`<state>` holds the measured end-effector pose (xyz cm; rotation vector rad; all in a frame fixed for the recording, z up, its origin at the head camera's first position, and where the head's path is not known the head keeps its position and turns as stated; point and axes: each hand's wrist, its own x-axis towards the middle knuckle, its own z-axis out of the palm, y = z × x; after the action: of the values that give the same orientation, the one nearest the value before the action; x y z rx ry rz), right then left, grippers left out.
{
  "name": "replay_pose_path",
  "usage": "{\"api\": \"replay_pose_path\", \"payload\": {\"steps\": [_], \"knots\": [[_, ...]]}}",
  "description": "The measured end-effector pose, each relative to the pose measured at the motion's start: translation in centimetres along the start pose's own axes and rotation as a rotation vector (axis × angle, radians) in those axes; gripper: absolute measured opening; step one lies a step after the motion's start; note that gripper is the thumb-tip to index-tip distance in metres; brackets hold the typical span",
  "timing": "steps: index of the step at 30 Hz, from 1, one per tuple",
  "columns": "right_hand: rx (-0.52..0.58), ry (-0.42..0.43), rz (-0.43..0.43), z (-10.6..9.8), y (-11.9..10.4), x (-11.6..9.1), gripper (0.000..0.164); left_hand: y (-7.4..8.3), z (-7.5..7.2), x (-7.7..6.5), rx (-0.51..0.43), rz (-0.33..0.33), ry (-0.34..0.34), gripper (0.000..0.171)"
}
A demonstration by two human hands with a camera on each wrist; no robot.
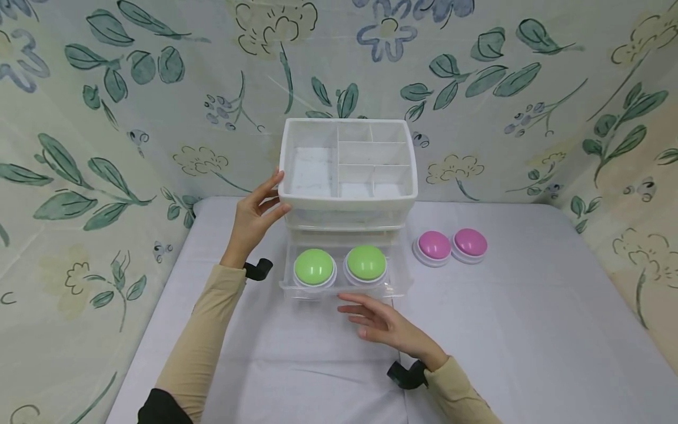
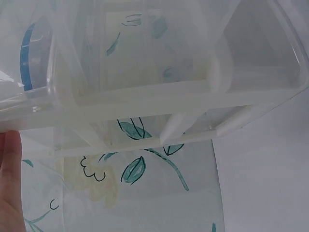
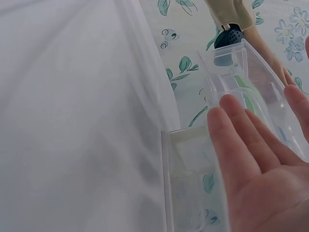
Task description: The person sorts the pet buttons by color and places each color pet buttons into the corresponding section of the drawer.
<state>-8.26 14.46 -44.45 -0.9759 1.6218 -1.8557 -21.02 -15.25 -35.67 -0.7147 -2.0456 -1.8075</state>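
Note:
A white desktop organizer (image 1: 347, 205) stands at the back of the table, its clear bottom drawer (image 1: 394, 288) pulled out to the front. Inside the drawer sit two round push buttons with domed green tops, a left one (image 1: 314, 267) and a right one (image 1: 366, 262), each on a white base. My left hand (image 1: 255, 215) touches the organizer's left side, thumb at the front corner. Just before the drawer's front edge is my right hand (image 1: 389, 324), palm up in the right wrist view, fingers fairly straight and holding nothing.
Two similar push buttons with pink tops, one (image 1: 434, 245) beside the other (image 1: 470, 242), stand on the table right of the drawer. The organizer's top has several compartments (image 1: 373, 154). A floral cloth (image 1: 339, 70) hangs behind the white-covered table (image 1: 508, 341).

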Motion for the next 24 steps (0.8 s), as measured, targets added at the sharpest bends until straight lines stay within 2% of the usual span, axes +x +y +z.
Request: {"api": "replay_pose_path", "payload": {"steps": [8,24], "knots": [[0.002,-0.001,-0.044,-0.3,0.1,0.6,0.058,0.0,0.0,0.0,0.000,0.001,0.000,0.058],[0.029,0.017,-0.054,-0.2,0.0,2.1,0.058,0.0,0.0,0.1,0.000,0.008,-0.001,0.058]]}}
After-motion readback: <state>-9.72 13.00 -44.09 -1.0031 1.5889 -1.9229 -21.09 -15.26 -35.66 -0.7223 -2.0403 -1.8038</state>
